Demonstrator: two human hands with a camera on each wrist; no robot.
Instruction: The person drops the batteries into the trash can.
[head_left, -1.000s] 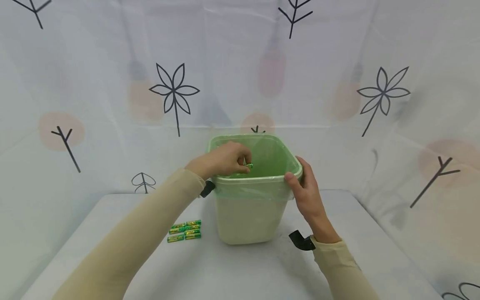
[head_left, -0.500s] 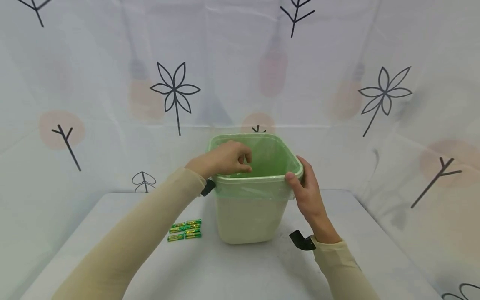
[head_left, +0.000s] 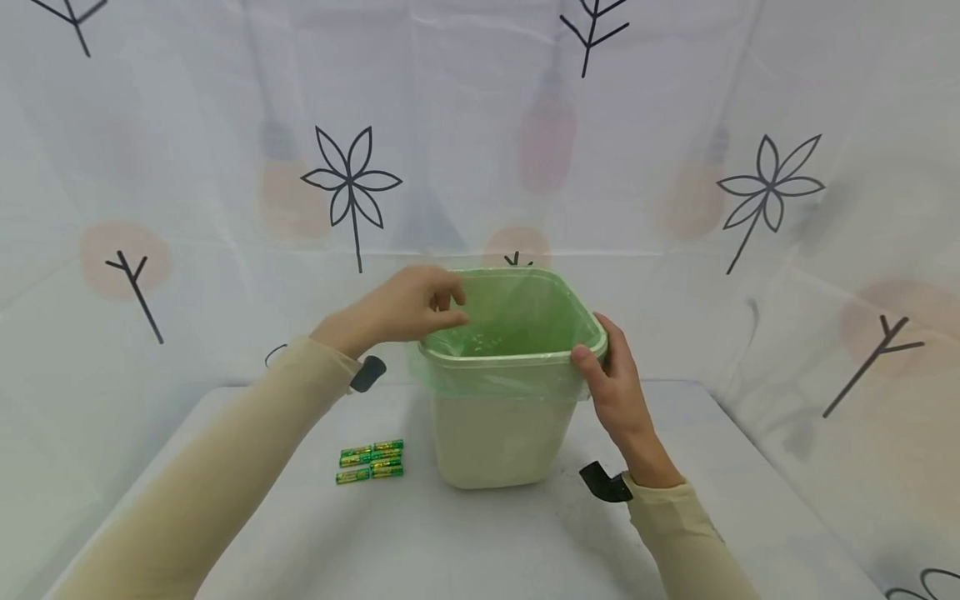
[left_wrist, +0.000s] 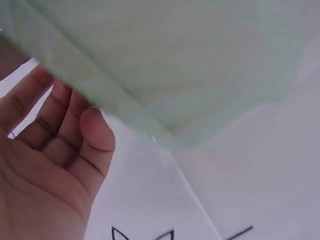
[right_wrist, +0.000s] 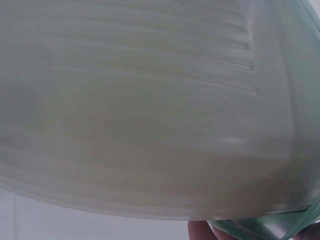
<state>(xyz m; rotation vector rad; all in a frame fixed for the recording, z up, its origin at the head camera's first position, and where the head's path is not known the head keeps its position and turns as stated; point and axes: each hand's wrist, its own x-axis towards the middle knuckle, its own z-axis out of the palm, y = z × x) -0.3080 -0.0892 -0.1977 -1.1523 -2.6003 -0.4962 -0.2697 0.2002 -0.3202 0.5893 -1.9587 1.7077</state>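
Note:
A pale green trash bin (head_left: 498,442) stands upright on the table, lined with a thin translucent green bag (head_left: 495,379) folded over its rim. My right hand (head_left: 615,383) grips the rim at the near right corner, thumb on the front and fingers along the side. Over the left edge of the bin is my left hand (head_left: 412,304), its fingers loosely bent with nothing between them. In the left wrist view, the same left hand (left_wrist: 55,150) shows an empty palm beside the bag's edge. Several green and yellow batteries (head_left: 372,460) lie grouped left of the bin.
The white table (head_left: 465,550) reaches back to a white cloth backdrop (head_left: 480,108) printed with flowers and twigs. A black strap piece (head_left: 603,482) sticks out from the right wrist, and a similar black piece (head_left: 367,373) from the left.
One second ago my left hand pinched a battery inside the bin's mouth. The battery left its fingers, and the hand has since moved left and up toward the rim. My right hand stays put.

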